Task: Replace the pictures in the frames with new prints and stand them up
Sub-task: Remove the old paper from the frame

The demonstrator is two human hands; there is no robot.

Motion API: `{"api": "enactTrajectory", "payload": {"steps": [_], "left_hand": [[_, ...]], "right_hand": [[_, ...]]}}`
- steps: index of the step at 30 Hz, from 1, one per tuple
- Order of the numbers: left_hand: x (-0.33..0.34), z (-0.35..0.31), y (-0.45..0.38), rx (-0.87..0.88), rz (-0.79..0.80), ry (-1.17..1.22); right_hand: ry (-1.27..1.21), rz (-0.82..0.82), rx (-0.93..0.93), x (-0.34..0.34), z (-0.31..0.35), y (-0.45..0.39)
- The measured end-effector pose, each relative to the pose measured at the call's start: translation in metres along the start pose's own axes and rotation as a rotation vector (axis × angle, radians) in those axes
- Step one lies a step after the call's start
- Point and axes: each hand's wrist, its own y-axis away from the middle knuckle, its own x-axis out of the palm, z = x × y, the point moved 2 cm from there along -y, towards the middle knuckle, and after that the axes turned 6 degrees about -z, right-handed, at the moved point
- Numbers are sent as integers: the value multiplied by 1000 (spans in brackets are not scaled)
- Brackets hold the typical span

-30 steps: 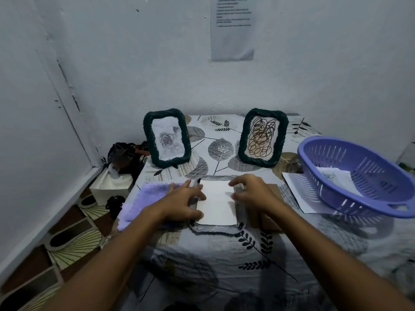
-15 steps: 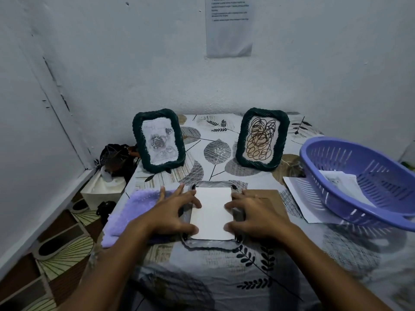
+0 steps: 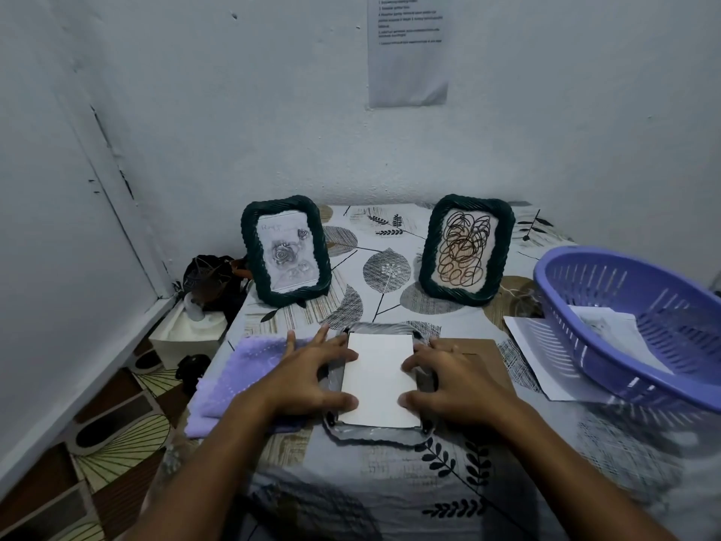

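White print [image 3: 377, 380] lay in face-down frame [image 3: 372, 433], long axis running away from person. L hand [image 3: 308, 380] & R hand [image 3: 454, 380], fingers spread, pressed its side edges; equally near.

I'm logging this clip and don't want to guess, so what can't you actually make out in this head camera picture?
- White sheet in the face-down frame: only its blank back shows, so its picture is hidden.
- Wall notice: print too small, top cut by the upper edge.
- Papers in the purple basket: partly hidden by the basket wall.
- Brown board: partly hidden under the right hand.
- Purple cloth: partly covered by the left hand.
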Motion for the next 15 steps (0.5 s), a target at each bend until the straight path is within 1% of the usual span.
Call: {"api": "enactTrajectory", "payload": {"steps": [3, 9, 15], "left_hand": [[1, 0, -1, 3, -7, 8], [2, 2, -2, 10, 1, -5], [3, 6, -4, 22, 8, -31]], "right_hand": [[-7, -6, 32, 0, -1, 0], [12, -22, 39, 1, 0, -4], [46, -15, 5, 0, 1, -5]]}}
